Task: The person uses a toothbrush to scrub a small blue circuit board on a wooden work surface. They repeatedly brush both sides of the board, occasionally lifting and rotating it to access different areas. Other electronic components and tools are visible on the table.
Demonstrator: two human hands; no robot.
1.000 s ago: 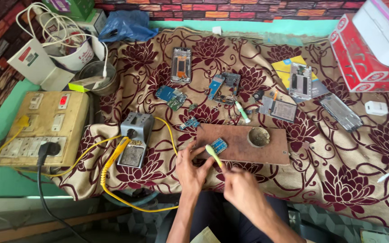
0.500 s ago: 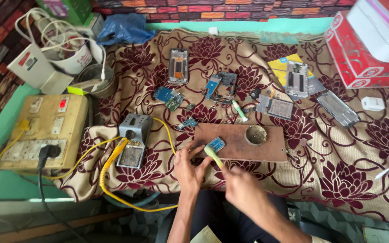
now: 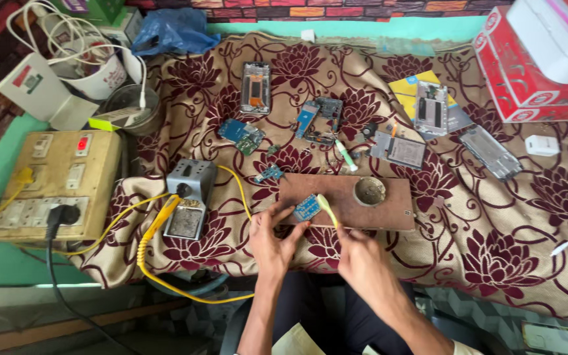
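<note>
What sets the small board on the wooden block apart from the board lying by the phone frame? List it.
The small blue board lies on the brown wooden block, pinned by the left hand and met by the brush in the right hand; the larger blue-green board lies untouched on the cloth. The first looks smaller and squarer, the second longer. Both are bare circuit boards lying flat.

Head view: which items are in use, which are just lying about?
In use: left hand steadying small blue circuit board; right hand holding pale green brush; brown work board.

Lying about: soldering iron stand, phone frame, red boxes, switchboard.
</note>
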